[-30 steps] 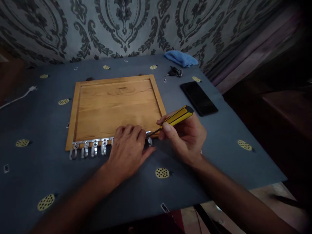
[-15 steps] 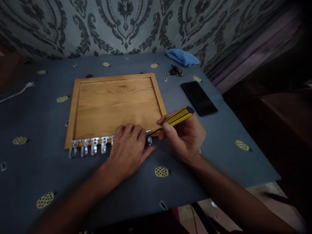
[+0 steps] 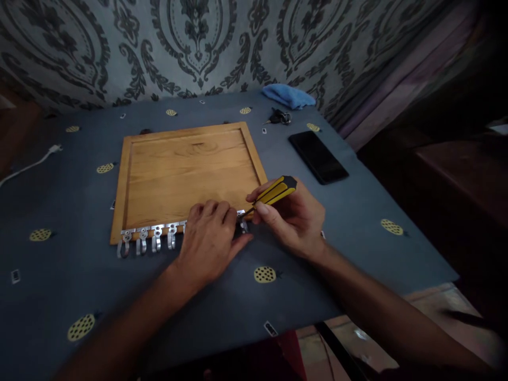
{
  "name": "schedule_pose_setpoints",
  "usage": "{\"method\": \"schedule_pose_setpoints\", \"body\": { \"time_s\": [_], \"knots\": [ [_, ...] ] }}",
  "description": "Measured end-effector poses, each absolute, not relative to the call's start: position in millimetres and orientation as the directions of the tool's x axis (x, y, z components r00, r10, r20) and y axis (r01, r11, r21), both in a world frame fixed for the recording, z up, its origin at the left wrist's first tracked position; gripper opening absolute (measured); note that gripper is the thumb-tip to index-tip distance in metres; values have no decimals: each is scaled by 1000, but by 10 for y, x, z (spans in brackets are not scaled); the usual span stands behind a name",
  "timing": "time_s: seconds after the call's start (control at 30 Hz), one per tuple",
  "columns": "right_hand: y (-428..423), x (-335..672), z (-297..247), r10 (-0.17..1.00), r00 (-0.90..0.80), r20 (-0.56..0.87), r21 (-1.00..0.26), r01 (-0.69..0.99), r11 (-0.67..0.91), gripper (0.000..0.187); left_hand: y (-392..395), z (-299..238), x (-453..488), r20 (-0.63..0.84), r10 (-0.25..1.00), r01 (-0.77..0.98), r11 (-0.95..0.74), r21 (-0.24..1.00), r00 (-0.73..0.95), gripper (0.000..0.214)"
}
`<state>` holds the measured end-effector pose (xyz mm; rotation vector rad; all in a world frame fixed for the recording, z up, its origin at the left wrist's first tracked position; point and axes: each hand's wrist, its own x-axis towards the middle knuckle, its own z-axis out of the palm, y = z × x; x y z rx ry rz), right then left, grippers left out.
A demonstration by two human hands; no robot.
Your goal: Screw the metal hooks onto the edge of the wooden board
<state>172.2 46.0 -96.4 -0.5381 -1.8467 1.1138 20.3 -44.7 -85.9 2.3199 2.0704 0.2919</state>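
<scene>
A framed wooden board (image 3: 186, 172) lies flat on the table. Along its near edge runs a metal hook rail (image 3: 159, 229) with several silver hooks hanging over the front. My left hand (image 3: 208, 241) lies across the rail, its fingers bent over the board's edge and the thumb stretched to the right. It hides the rail's middle part. My right hand (image 3: 293, 225) grips a screwdriver (image 3: 277, 191) by its yellow and black handle. The shaft slants down to the left, with the tip at the rail's right end; I cannot make out the screw there.
A black phone (image 3: 318, 157) lies right of the board. Behind it are keys (image 3: 279, 117) and a blue cloth (image 3: 289, 96). A white cable (image 3: 34, 163) stretches across the left side of the tablecloth (image 3: 357, 254). The patterned wall (image 3: 178, 47) borders the table's back.
The camera view has shifted slightly. The screwdriver handle has moved left and looks a little steeper, with my right hand turned along with it. My left hand keeps its place on the rail.
</scene>
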Motion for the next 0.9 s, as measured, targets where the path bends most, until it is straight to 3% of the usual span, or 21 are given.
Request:
{"method": "schedule_pose_setpoints", "body": {
  "time_s": [0.57, 0.9],
  "knots": [
    [485, 1672, -913, 743, -483, 464, -879, -151, 451, 22, -427, -884, 186, 146, 984, 983, -124, 137, 104, 40],
    [462, 1701, -924, 721, -525, 452, -885, -164, 435, 23, -457, -782, 204, 27, 994, 984, -106, 144, 103, 40]
  ]
}}
